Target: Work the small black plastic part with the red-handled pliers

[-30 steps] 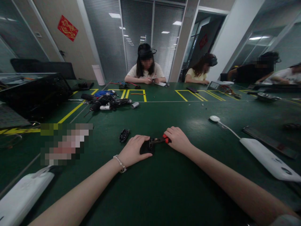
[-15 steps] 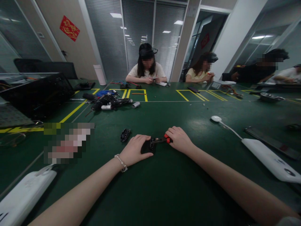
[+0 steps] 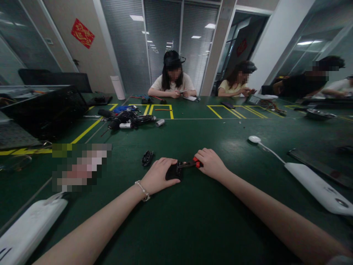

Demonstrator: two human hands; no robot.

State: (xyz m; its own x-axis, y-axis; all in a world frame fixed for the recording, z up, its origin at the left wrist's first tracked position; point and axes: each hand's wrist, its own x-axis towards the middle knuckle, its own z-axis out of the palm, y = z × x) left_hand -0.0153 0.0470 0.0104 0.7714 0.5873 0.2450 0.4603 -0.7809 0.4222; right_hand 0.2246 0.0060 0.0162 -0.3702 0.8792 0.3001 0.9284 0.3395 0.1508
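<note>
Pliers (image 3: 196,162) set to black part (image 3: 172,172), both hands occupied

Black part is gripped by left hand (image 3: 158,172), thumb along the near side, fingers over the far side. Location: low over the green table (image 3: 187,221), roughly mid-view, straight ahead of the wearer. A light-coloured bracelet (image 3: 142,191) is worn on the left wrist.

Pliers are grasped in right hand (image 3: 210,162), fingers curled around the red handles. Dark nose is pointed left and brought to the right end of the black part. Whether the tips are closed on anything can't be made out; too small and dark.

Small black piece (image 3: 148,158) is left loose on the table, just beyond the left hand, not touched. White case (image 3: 317,187) is placed off to the right, joined by a white cable (image 3: 271,152) to a white disc (image 3: 254,139). Dark flat bar (image 3: 320,167) is laid behind the case. Second white case (image 3: 31,228) is seen at lower left, beside the left forearm.

Pile of dark tools (image 3: 122,120) is heaped farther back on the left, with a silver cylinder (image 3: 160,123) lying near it. Far side of the table is occupied by a person in a pale top (image 3: 173,82), small item held in both hands.
</note>
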